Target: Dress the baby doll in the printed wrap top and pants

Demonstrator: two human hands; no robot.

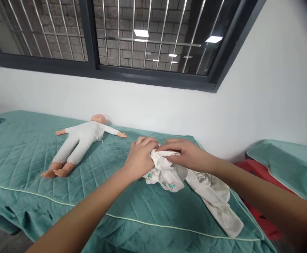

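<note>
Both hands are closed on a bunched white baby garment [166,174] with small green and red prints, just above the bed. My left hand [142,156] grips its left side, fingers curled over the cloth. My right hand [183,151] pinches the upper edge between thumb and fingers. Another white cloth piece [219,207], perhaps a sleeve or leg of the same garment, trails to the right over the bed; whether the two are joined is hidden. To the left a baby doll [83,135] in a white body suit lies on its back, arms spread, head toward the wall.
A green quilted cover [103,182] with pale piping spreads over the bed. Behind it stands a white wall [153,105] under a dark-framed window [153,80] with metal bars. At the right are a red object [256,172] and a green cloth [287,161].
</note>
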